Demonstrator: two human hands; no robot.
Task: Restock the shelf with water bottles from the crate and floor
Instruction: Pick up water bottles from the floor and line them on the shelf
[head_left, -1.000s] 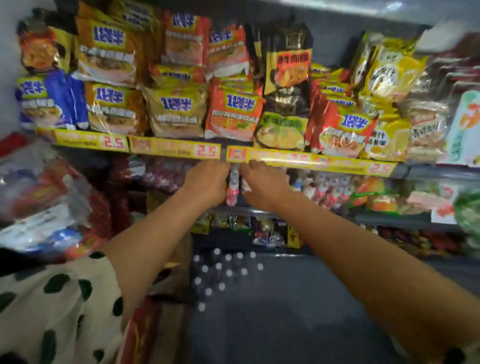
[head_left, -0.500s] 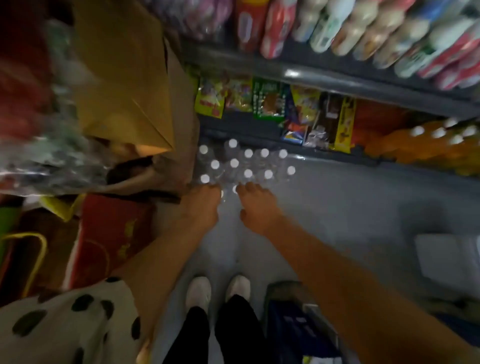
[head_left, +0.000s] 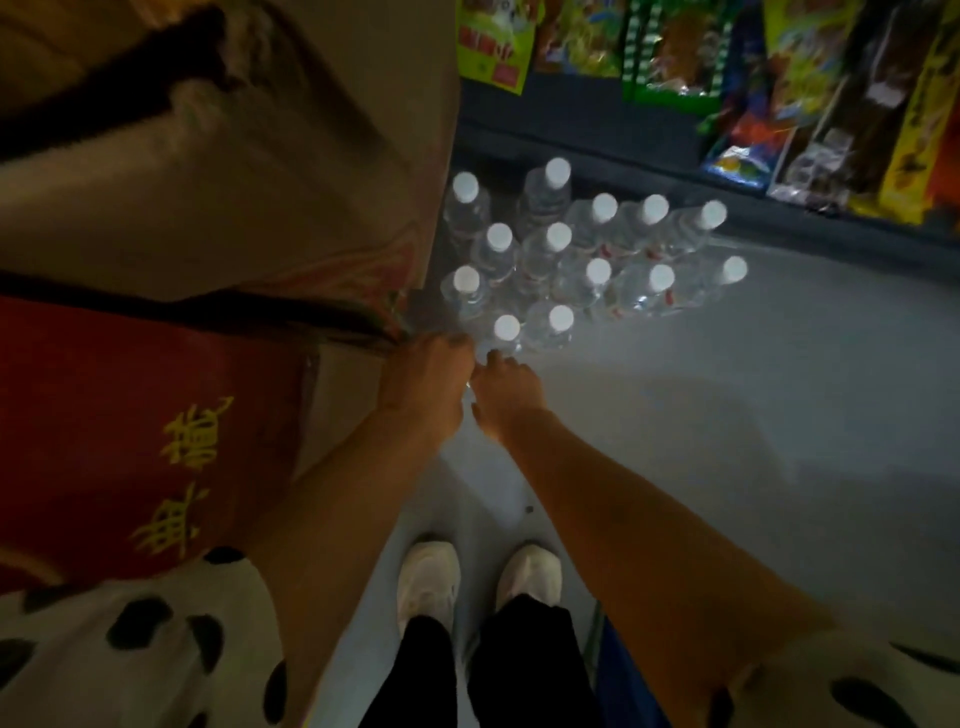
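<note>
Both hands have dropped from the shelf edge to the floor (head_left: 727, 441), and the view now looks down past the arms.

Grey floor fills the middle and right. A brown carton (head_left: 234, 171) stands at the upper left, with a red box (head_left: 130, 426) bearing yellow characters just below it. Along the top right runs the bottom shelf (head_left: 597, 130), holding bright snack packets (head_left: 810, 78).

Water bottles (head_left: 558, 244) stand upright in a tight cluster on the floor, between the carton and the shelf, their white caps facing up. The nearest bottle (head_left: 507, 330) stands at the front of the cluster, just beyond both hands.

The left hand (head_left: 426, 384) reaches down beside the carton's corner, knuckles up, fingers bent downward near the front bottles. The right hand (head_left: 506, 395) lies just beside it, fingertips at the base of the nearest bottle. Whether either hand grips a bottle cannot be told, since the fingers are hidden under the hands.

White shoes (head_left: 428, 582) stand side by side below the hands, under black trousers (head_left: 519, 665). Spotted sleeves (head_left: 130, 649) show at the bottom corners.
</note>
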